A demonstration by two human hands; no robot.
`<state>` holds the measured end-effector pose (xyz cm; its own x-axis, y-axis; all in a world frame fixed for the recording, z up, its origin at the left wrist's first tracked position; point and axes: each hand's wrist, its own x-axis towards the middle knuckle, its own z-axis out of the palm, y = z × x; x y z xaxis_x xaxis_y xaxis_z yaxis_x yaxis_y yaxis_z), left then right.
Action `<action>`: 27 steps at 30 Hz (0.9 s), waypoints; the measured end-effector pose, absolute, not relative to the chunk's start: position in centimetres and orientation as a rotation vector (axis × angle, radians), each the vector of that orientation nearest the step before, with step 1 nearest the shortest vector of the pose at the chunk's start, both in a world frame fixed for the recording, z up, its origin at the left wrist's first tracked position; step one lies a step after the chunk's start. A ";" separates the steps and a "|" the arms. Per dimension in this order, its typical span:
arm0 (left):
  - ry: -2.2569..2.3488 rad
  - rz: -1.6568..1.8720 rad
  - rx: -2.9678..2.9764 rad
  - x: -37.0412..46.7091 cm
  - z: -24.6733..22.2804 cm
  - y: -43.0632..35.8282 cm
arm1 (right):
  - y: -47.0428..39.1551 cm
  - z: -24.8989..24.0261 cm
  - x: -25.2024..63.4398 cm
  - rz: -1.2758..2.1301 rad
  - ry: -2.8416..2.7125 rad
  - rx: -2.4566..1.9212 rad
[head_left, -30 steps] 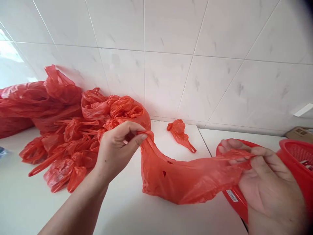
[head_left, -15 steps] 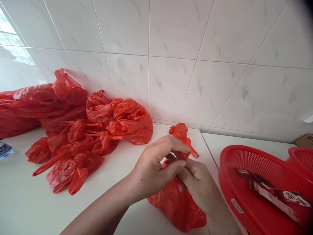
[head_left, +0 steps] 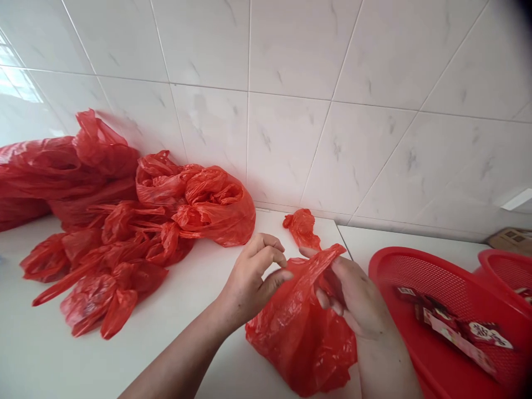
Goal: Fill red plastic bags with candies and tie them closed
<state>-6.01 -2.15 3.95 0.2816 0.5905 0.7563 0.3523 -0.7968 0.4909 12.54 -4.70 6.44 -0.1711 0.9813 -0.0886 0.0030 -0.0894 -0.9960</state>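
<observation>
A red plastic bag [head_left: 299,338] stands on the white table in front of me, its top gathered up and leaning right. My right hand [head_left: 353,293] grips the bag near its upper edge, and some of its fingers show behind the thin plastic. Just left of the bag's top, my left hand [head_left: 253,277] has its fingers bent, with a gap between thumb and forefinger and nothing seen in them. What the bag contains is hidden. Behind it lies a small crumpled red bag [head_left: 303,227].
Several knotted red bags [head_left: 120,266] and larger red bundles [head_left: 216,199] fill the left of the table [head_left: 199,321]. On the right, a red mesh basket [head_left: 403,266] holds small wrapped packets [head_left: 482,332]. A second red basket [head_left: 502,266] and some cardboard [head_left: 511,241] are farther right. A tiled wall [head_left: 286,144] rises behind.
My hands, close together at the bag's top before, have parted. The left hand has come away leftward, and the bag's upper part now spreads wider in the right hand.
</observation>
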 end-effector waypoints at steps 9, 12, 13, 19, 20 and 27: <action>0.891 1.375 2.620 -4.1 3.8 -2.4 | -4.1 5.2 11.5 1.361 -1.326 -1.197; 0.835 1.404 2.431 -4.5 3.0 -2.2 | -3.8 5.0 12.5 1.443 -1.382 -1.170; 0.832 1.406 2.306 -4.6 2.8 -2.2 | -3.7 5.0 12.9 1.458 -1.388 -1.146; 0.814 1.224 1.568 -5.0 1.8 -2.3 | -3.3 4.4 13.9 1.357 -1.577 -0.947; 0.826 1.189 1.515 -4.9 1.6 -2.2 | -3.3 4.4 13.9 1.340 -1.619 -0.952; 0.940 1.257 1.423 -4.7 1.5 -1.9 | -3.5 4.9 13.6 1.229 -1.836 -1.058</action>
<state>-4.69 -1.89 1.52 0.1648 0.9598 0.2272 -0.0532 -0.2214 0.9737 13.64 -3.50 4.93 -0.4399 0.8930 0.0948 0.2526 0.2244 -0.9412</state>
